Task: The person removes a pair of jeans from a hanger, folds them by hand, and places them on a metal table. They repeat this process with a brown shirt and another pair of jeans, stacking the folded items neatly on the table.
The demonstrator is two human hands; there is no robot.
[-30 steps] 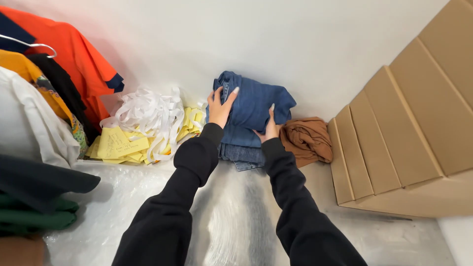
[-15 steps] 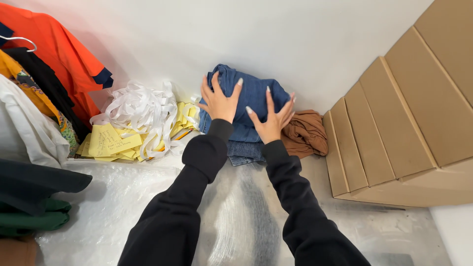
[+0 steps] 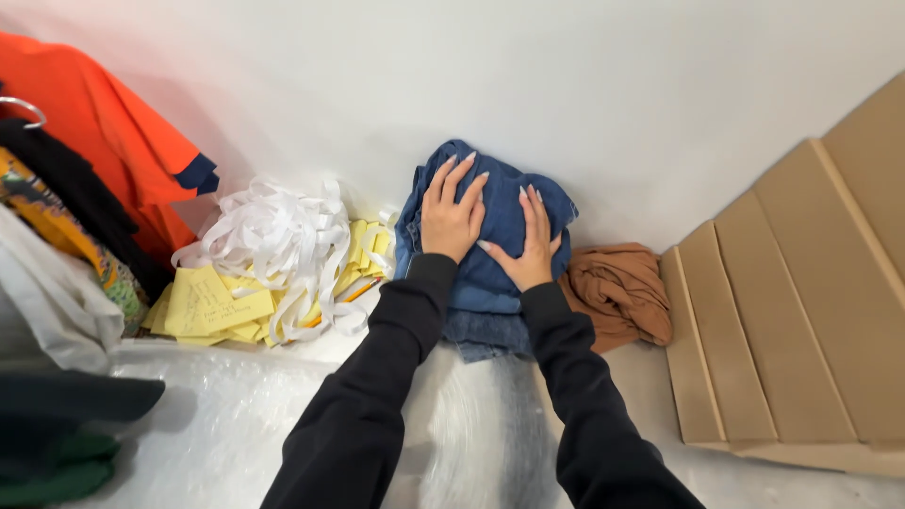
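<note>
Pressing down now, both palms flat on the denim (image 3: 490, 283), a folded blue bundle pushed up against the white wall (image 3: 603, 104) at the far edge of the table (image 3: 217, 434). Left hand (image 3: 451, 219) is spread wide, fingers fanned over the top left of the bundle; right hand (image 3: 530, 243) lies just beside it, fingers long and together, pointing toward the wall. Neither hand grips anything: both are open, resting on the cloth, nothing pinched or curled that I can see.

Black sleeves (image 3: 377, 396) run straight out from the camera, so the weight looks to be going forward and down. My read: this is the settling step, the bundle being flattened and squared into its spot, not lifted.

Look at the neighbours. A brown garment (image 3: 617, 292) sits crumpled just right of the denim, touching it or nearly so. Left of it, a heap of white strips (image 3: 273, 240) lies over yellow paper notes (image 3: 212, 306). Further left hang an orange shirt (image 3: 113, 160) and darker clothes. Stepped cardboard panels (image 3: 792, 302) lean at the right.

What the next move calls for, I'd judge: the lower layers of denim stick out toward the camera, a little ragged, so the edges want tucking or smoothing with flat hands. Care is needed on the right side, where a sideways shove could drag the brown garment along.
</note>
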